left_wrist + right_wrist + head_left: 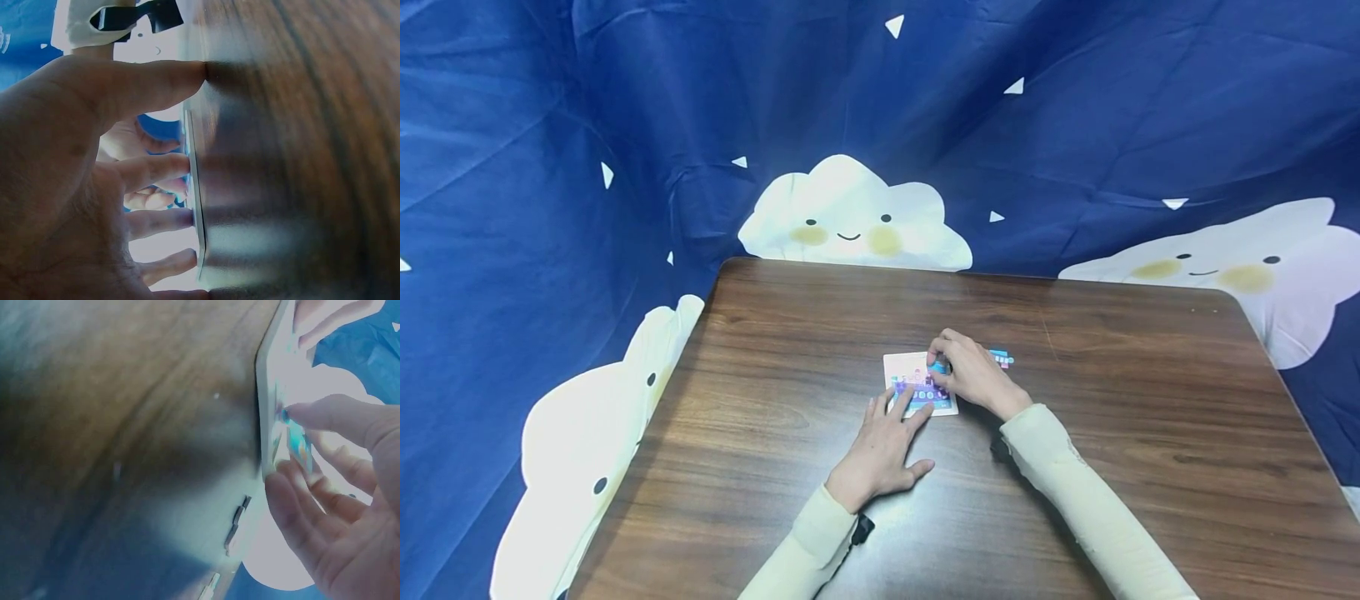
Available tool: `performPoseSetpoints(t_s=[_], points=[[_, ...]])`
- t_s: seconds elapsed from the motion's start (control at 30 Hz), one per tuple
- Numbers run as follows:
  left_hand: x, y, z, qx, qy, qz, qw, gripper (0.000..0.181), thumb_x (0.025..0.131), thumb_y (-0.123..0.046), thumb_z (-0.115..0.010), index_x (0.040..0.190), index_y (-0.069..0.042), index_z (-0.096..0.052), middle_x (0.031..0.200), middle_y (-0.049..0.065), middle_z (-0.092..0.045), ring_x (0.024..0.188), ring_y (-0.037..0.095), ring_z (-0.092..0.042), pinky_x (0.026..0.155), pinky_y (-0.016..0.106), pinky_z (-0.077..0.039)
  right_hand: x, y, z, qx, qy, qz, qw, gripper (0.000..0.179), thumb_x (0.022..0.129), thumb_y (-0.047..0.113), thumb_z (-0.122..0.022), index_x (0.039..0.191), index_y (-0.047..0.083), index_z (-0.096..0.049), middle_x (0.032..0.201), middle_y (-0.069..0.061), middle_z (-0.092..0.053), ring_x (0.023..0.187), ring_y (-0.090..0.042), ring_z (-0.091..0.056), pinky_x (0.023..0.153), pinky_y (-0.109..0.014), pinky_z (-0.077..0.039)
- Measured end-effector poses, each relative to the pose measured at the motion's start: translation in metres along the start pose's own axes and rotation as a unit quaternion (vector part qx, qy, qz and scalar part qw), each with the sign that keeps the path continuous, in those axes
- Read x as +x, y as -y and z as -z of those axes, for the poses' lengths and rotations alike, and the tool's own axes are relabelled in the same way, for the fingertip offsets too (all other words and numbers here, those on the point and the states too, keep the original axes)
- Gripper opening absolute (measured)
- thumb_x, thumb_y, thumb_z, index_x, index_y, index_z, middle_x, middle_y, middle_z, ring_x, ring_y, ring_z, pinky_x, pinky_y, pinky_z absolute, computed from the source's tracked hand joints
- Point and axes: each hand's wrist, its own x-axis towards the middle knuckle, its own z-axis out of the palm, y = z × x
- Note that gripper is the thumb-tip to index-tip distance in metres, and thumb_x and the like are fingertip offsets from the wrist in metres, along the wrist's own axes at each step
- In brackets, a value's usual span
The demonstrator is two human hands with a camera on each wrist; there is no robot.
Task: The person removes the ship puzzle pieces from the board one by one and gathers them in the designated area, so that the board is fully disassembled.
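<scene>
A thin square puzzle board (pixel 898 363) with a white border and a purple and blue picture lies on the table. My left hand (pixel 878 454) rests its spread fingertips on the board's near left part, its thumb touching the tabletop. At the board's right side, my right hand (pixel 976 372) pinches a small blue puzzle piece (pixel 301 447). In the right wrist view that piece stands tilted at the board's surface, between thumb and fingers. My right fingers hide part of the picture in the head view.
Loose puzzle pieces (pixel 1002 358) lie just right of the board, partly behind my right hand; the right wrist view shows flat pieces (pixel 236 526) there too. The brown wooden table (pixel 775 333) meets a blue cloud-print curtain (pixel 850 100) at the back.
</scene>
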Motion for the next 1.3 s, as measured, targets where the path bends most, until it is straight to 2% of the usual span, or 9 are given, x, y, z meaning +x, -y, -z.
performPoseSetpoints(t_s=[0.27, 0.5, 0.67, 0.83, 0.97, 1.07, 1.3], points=[[0.000, -0.001, 0.001, 0.003, 0.000, 0.000, 1.0000, 0.083, 0.088, -0.056, -0.075, 0.158, -0.020, -0.047, 0.167, 0.018, -0.037, 0.150, 0.046, -0.037, 0.119, 0.064, -0.038, -0.003, -0.008, 0.005, 0.075, -0.005, 0.019, 0.9969, 0.016, 0.093, 0.003, -0.075, 0.109, 0.005, -0.075, 0.101, -0.009, -0.067, 0.081, -0.015, -0.060, 0.072, -0.028, -0.052], [-0.002, -0.002, 0.000, 0.000, -0.003, 0.001, 1.0000, 0.083, 0.088, -0.055, -0.075, 0.158, -0.020, -0.047, 0.167, 0.018, -0.036, 0.151, 0.045, -0.037, 0.119, 0.064, -0.038, -0.012, -0.026, 0.022, 0.082, -0.046, -0.003, 0.9955, 0.020, 0.097, 0.005, -0.070, 0.116, 0.004, -0.075, 0.106, -0.011, -0.071, 0.086, -0.020, -0.064, 0.079, -0.037, -0.053], [-0.003, -0.003, 0.000, -0.007, -0.006, 0.001, 1.0000, 0.083, 0.088, -0.055, -0.075, 0.158, -0.020, -0.047, 0.167, 0.018, -0.036, 0.151, 0.045, -0.036, 0.120, 0.064, -0.037, -0.025, -0.046, 0.037, 0.078, -0.071, -0.035, 0.9938, 0.023, 0.099, 0.003, -0.066, 0.121, 0.005, -0.074, 0.113, -0.014, -0.074, 0.085, -0.020, -0.068, 0.081, -0.041, -0.055], [-0.003, -0.003, 0.001, -0.011, -0.007, 0.000, 0.9999, 0.082, 0.088, -0.054, -0.075, 0.157, -0.019, -0.047, 0.167, 0.018, -0.036, 0.151, 0.045, -0.036, 0.120, 0.065, -0.037, -0.039, -0.063, 0.049, 0.102, -0.094, -0.098, 0.9854, 0.025, 0.099, 0.003, -0.067, 0.123, 0.002, -0.070, 0.105, -0.019, -0.075, 0.079, -0.022, -0.072, 0.075, -0.034, -0.058], [-0.003, -0.002, 0.000, -0.012, -0.004, 0.001, 0.9999, 0.083, 0.088, -0.054, -0.075, 0.158, -0.020, -0.047, 0.168, 0.018, -0.036, 0.151, 0.045, -0.036, 0.120, 0.066, -0.036, -0.048, -0.073, 0.054, 0.126, -0.097, -0.135, 0.9779, 0.023, 0.100, 0.003, -0.065, 0.123, -0.001, -0.068, 0.104, -0.022, -0.072, 0.085, -0.031, -0.074, 0.066, -0.028, -0.062], [-0.003, -0.002, 0.000, -0.013, -0.004, 0.003, 0.9999, 0.083, 0.088, -0.054, -0.075, 0.158, -0.020, -0.047, 0.168, 0.018, -0.035, 0.151, 0.045, -0.036, 0.121, 0.066, -0.036, -0.054, -0.079, 0.055, 0.137, -0.093, -0.150, 0.9747, 0.024, 0.101, 0.003, -0.063, 0.124, -0.002, -0.068, 0.105, -0.024, -0.071, 0.087, -0.034, -0.075, 0.065, -0.028, -0.063], [-0.002, -0.002, 0.000, -0.012, -0.001, 0.003, 0.9999, 0.083, 0.088, -0.055, -0.075, 0.158, -0.020, -0.046, 0.168, 0.018, -0.035, 0.152, 0.045, -0.035, 0.121, 0.066, -0.036, -0.063, -0.091, 0.057, 0.134, -0.089, -0.180, 0.9704, 0.023, 0.099, 0.002, -0.065, 0.121, -0.003, -0.069, 0.102, -0.022, -0.070, 0.083, -0.029, -0.073, 0.061, -0.025, -0.060]])
